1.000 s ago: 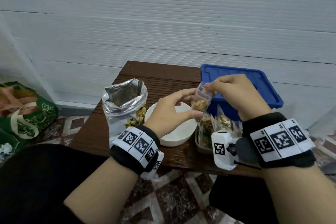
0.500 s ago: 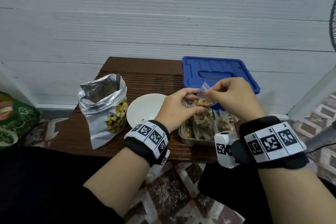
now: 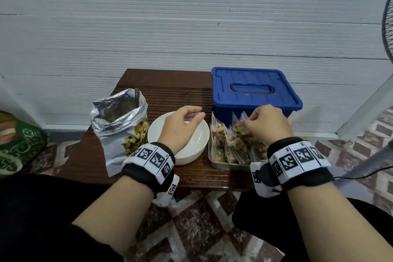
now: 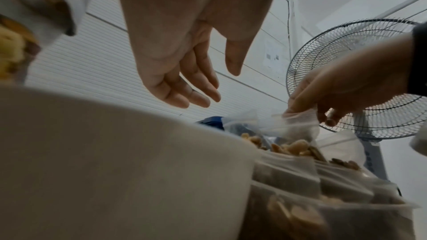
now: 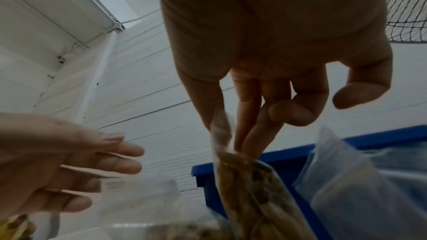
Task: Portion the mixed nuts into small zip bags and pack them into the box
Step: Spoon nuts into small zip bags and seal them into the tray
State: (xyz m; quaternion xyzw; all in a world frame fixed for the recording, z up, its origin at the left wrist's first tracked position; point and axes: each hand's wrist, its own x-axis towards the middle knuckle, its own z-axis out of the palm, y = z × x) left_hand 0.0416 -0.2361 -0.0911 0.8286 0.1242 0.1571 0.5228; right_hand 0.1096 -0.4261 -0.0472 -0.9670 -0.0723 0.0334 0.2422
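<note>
— What have my hands got?
— My right hand (image 3: 268,124) pinches the top of a filled zip bag (image 5: 251,185) standing in the metal tray (image 3: 229,165) at the table's (image 3: 170,91) front right corner. My left hand (image 3: 180,125) hovers slack-fingered over the white bowl (image 3: 200,134), holding nothing.
— And the box?
— The blue box (image 3: 255,95) sits lidded behind the tray.

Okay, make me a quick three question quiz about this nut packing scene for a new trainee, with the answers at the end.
1. True or false: the blue box has its lid on.
2. What does the right hand pinch? A) a spoon B) a small zip bag of nuts C) the foil bag
3. Fill in: the left hand hovers open over the white ____.

Key: 1 true; 2 B; 3 bowl. The filled bags stand in a metal tray in front of the box.
</note>
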